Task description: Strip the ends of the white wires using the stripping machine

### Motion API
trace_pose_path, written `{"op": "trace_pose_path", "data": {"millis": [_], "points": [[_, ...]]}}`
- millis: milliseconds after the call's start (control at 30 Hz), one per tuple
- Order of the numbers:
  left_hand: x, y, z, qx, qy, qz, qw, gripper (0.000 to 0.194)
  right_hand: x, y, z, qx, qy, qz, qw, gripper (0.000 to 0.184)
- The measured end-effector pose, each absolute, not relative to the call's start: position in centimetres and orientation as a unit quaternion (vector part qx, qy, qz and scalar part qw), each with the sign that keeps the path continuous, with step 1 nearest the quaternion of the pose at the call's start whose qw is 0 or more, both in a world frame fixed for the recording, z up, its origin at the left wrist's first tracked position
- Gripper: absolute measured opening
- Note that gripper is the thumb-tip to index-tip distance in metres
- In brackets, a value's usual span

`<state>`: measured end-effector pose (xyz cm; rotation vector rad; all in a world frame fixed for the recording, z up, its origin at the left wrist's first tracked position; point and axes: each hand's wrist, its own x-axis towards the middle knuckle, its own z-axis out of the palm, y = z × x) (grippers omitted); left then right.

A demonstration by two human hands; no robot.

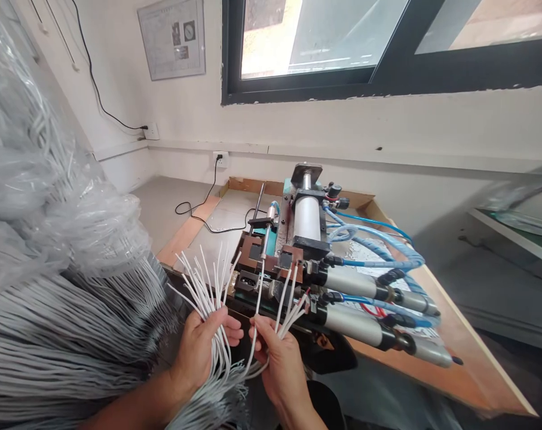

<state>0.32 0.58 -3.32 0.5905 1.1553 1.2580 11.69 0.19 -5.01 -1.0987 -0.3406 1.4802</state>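
My left hand [203, 343] is closed around a fanned bundle of white cables [210, 292], their free ends pointing up and away from me. In my right hand [279, 358] are a few more white cables [291, 307], one of them pinched between thumb and finger with its tip reaching up to the jaws of a pneumatic machine [268, 263]. Whether that tip sits inside the jaws I cannot tell. Below both hands the cables run together into a loose grey-white hank [217, 400].
At the left hangs a large mass of grey cables [73, 334] under clear plastic wrap [69, 197]. Silver air cylinders [355, 322] and blue hoses [378, 263] extend right of the machine. A wooden-edged bench [468, 382] carries it; a black power cord [217, 230] lies behind.
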Motion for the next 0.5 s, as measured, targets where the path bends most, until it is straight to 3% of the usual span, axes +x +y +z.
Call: {"op": "trace_pose_path", "data": {"millis": [200, 333, 500], "points": [[0.4, 0.4, -3.4, 0.283, 0.489, 0.534, 0.629, 0.025, 11.8, 1.0, -4.7, -0.432, -0.164, 0.69, 0.558, 0.028], [0.8, 0.2, -3.3, 0.296, 0.449, 0.543, 0.645, 0.013, 10.9, 1.3, -4.4, -0.374, -0.184, 0.74, 0.528, 0.03], [0.7, 0.2, -3.3, 0.299, 0.415, 0.562, 0.649, 0.009, 10.3, 1.0, -5.1, -0.401, -0.199, 0.668, 0.594, 0.024]]}}
